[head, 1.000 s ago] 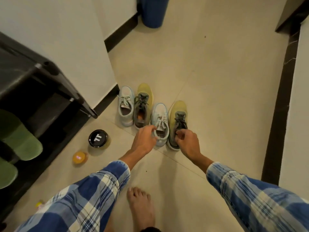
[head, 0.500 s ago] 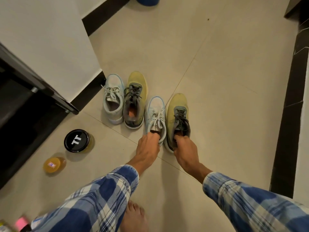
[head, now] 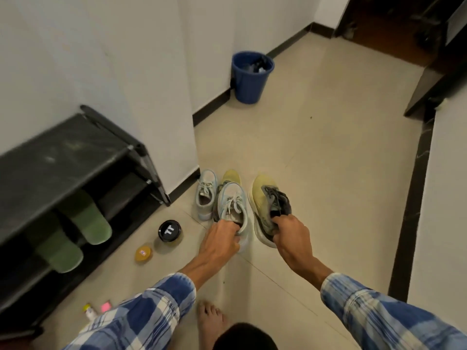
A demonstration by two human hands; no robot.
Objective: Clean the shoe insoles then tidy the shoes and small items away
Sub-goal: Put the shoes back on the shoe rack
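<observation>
1. Head view: my left hand [head: 219,239] has its fingers curled into the heel opening of a white sneaker [head: 233,200] and grips it, toe pointing away from me.
2. My right hand [head: 290,232] pinches the heel collar of a yellow sneaker [head: 261,195], which is tilted and sits just beside the white one.
3. Both shoes are over the middle of the floor [head: 316,173]; I cannot tell whether their soles touch it.
4. Behind them stand a second white sneaker [head: 206,195] and a mostly hidden second yellow sneaker [head: 231,176].
5. Toward the floor's left edge sit a black-lidded jar [head: 169,231] and an orange tin [head: 143,254], near the shoe rack [head: 75,157] holding green slippers [head: 87,219].
6. At the far wall stands a blue bin [head: 251,79].
</observation>
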